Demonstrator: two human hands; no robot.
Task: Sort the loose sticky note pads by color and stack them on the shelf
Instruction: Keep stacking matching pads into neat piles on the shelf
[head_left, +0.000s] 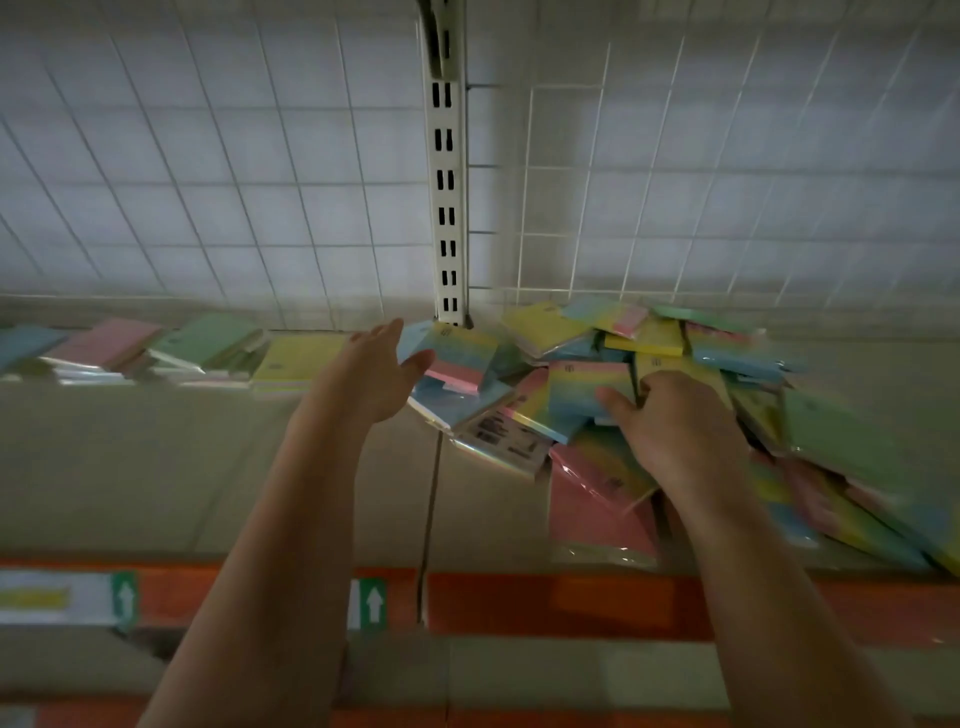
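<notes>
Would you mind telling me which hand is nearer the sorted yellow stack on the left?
Left. The left hand hovers just beside the yellow stack; the right hand is in the loose pile.

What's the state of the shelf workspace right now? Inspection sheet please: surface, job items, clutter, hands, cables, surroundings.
Surface: beige shelf with an orange front edge strip; a seam runs down its middle.
Job's things: loose pile of sticky note pads on the right, overlapping and tilted, mixed colours; sorted row at back left, blue, pink, green and yellow stacks side by side.
Clutter: nothing seen beyond the pile.
Grips: left hand open, fingers extended at the pile's left edge, contact unclear; right hand fingers curled onto a yellow pad in the pile.
Cables: nothing seen.
Surroundings: white wire grid back panel, slotted upright, arrow labels on the edge strip.
</notes>
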